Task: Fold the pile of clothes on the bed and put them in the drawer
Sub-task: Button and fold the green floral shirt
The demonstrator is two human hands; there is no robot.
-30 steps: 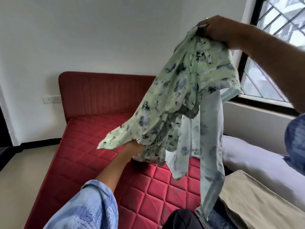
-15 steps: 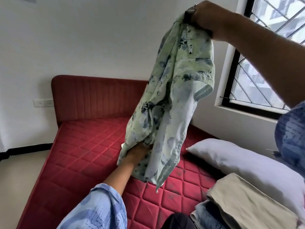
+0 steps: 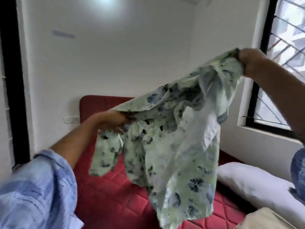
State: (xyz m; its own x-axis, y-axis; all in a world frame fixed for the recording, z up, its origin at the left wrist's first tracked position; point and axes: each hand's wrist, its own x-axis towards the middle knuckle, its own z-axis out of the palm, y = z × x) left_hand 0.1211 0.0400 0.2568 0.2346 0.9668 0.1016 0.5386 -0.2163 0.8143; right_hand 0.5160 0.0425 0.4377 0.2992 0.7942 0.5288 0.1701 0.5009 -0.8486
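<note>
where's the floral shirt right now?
Head view, centre: the floral shirt hangs in the air above the red mattress, stretched between left hand and right hand.

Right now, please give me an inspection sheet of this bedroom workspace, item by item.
Surface: red quilted mattress, bare where visible.
Job's things: green floral shirt held up in the air, crumpled, not folded; beige folded cloth at lower right.
Clutter: white pillow on the bed.
Grippers: left hand grips the shirt's lower edge; right hand grips its top.
Cables: nothing seen.
Surroundings: red headboard, wall socket, barred window.
</note>
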